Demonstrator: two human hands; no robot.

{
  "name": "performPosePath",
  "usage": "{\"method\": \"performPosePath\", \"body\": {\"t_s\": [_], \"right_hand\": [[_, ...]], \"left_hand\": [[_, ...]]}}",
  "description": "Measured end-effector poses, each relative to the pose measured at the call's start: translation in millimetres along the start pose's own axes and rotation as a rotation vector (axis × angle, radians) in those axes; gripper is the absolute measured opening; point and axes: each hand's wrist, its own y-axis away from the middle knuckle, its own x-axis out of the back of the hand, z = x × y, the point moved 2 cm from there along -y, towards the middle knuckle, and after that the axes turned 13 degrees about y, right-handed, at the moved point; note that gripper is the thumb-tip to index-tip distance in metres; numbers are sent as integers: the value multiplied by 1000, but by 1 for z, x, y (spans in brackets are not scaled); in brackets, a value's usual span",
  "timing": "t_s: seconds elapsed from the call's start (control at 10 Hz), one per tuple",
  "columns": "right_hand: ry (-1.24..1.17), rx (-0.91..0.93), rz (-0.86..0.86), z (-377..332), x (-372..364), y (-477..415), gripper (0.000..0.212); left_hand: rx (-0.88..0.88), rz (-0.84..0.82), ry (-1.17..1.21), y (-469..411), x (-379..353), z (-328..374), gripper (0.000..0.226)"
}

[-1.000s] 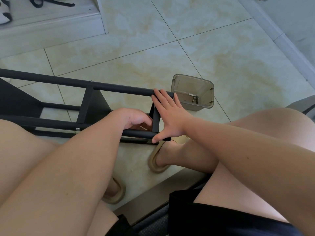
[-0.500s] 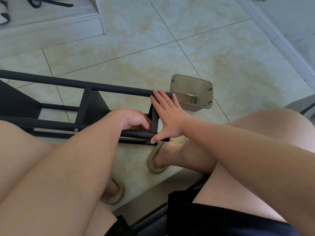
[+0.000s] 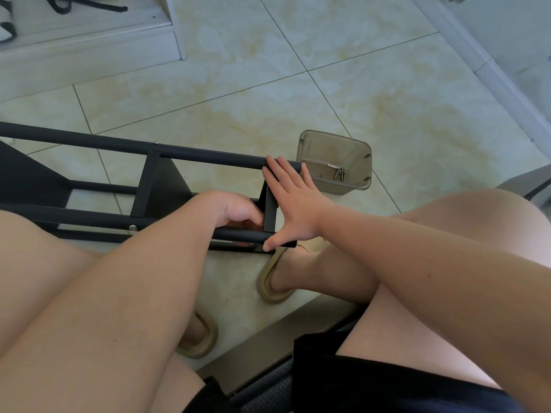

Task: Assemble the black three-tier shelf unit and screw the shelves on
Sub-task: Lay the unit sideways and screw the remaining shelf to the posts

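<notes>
Black shelf unit [image 3: 162, 186] lies on its side on the tile floor [image 3: 387, 99], just in front of the seated person's knees. Right hand [image 3: 295, 210] is flat, fingers straight and spread: fingertips on the upper tube [image 3: 208, 155], thumb on the lower tube [image 3: 238, 234], palm against the end shelf [image 3: 269, 211]. Left hand [image 3: 235, 208] reaches in behind that shelf with fingers curled; whether they hold anything cannot be told. Clear plastic tub [image 3: 334, 137] with a few screws [image 3: 340, 173] stands just beside the upper tube's end. Judgement: thin metal frame, stiff, fairly light, smooth paint likely slippery. Best held by the tubes near a joint, bracing the loose shelf square while it is fastened.
</notes>
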Motion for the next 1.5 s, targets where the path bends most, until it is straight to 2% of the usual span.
{"method": "performPosePath", "body": {"t_s": [0.4,0.5,0.7,1.1,1.3,1.5], "right_hand": [[-1,-3,-1,0,1,0,153],[-1,-5,1,0,1,1,153],[-3,-5,1,0,1,1,153],[-4,-2,4,0,0,0,153],[-3,-8,8,0,0,0,154],[-8,-8,1,0,-1,0,154]], "left_hand": [[3,-54,134,0,1,-2,21],[73,-20,99,2,-1,-2,18],[42,-28,53,5,-4,1,14],[-23,-67,64,1,1,-1,35],[21,-6,53,2,0,-1,16],[-8,10,-24,0,0,-1,12]]}}
